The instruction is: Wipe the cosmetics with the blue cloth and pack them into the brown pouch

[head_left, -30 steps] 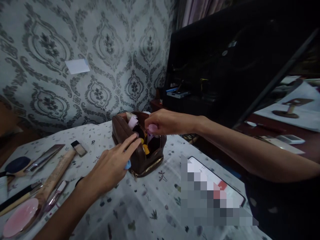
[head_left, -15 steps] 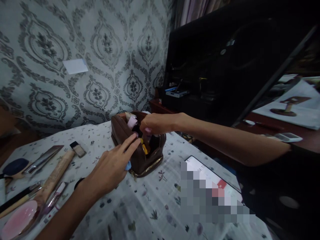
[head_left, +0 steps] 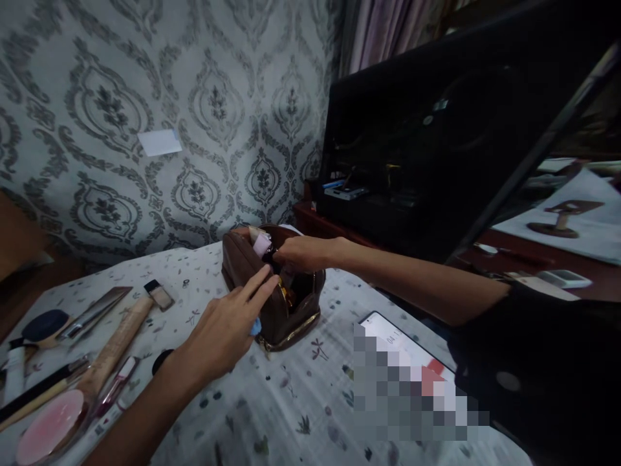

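Note:
A brown zip makeup bag [head_left: 252, 275] stands unzipped on the patterned cloth. My left hand [head_left: 226, 327] holds its near rim, index and middle fingers stretched over the edge and thumb hidden. A small blue thing [head_left: 255, 327] shows under that hand; I cannot tell what it is. My right hand [head_left: 303, 252] reaches into the bag from the right, fingers closed and pointing down; whatever they hold is hidden. Beside it inside the bag are a pale pink item [head_left: 262, 245] and a yellow-orange item [head_left: 287, 294].
Left on the cloth lie a foundation bottle [head_left: 159, 295], a beige tube [head_left: 123, 333], a lip gloss tube [head_left: 116, 387], a round pink item [head_left: 52, 426] and brushes [head_left: 46, 385]. A phone [head_left: 392, 333] lies to the right. A large black screen [head_left: 412, 142] stands behind.
The view has shifted slightly, so everything sits a little lower and mostly further right. My right hand stays in the bag, its fingers deeper or more hidden. My left hand stays on the rim.

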A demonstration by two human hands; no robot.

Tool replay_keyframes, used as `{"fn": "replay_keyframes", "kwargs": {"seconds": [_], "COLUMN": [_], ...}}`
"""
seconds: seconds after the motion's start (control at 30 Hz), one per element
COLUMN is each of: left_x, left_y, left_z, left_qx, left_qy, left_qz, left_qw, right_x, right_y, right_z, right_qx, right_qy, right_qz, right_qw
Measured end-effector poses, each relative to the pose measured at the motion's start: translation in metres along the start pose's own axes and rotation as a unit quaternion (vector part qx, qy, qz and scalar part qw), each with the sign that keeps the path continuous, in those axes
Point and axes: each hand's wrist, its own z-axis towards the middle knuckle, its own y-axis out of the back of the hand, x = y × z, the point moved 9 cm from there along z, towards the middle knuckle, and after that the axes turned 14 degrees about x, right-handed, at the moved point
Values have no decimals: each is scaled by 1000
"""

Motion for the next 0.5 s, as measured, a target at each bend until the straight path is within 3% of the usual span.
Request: {"fn": "replay_keyframes", "kwargs": {"seconds": [0.17, 0.33, 0.43, 0.5], "left_x": [3, 16, 28, 38], "left_y": [-1, -11, -20, -28], "left_z": [-11, -27, -42, -53], "left_qx": [-12, -45, -77, -89], "left_qy": [8, 39, 53, 64], "left_qz": [3, -5, -38, -58], "left_qw": [1000, 998, 995, 992], "right_x": [-7, 0, 38, 86], "right_y": [9, 23, 23, 11], "right_z": [-13, -41, -67, -71], "right_qx": [-43, -211, -354, -389], "right_qy": [16, -22, -20, 67], "right_qz": [74, 104, 108, 83], "right_qw": [996, 972, 929, 915]}}
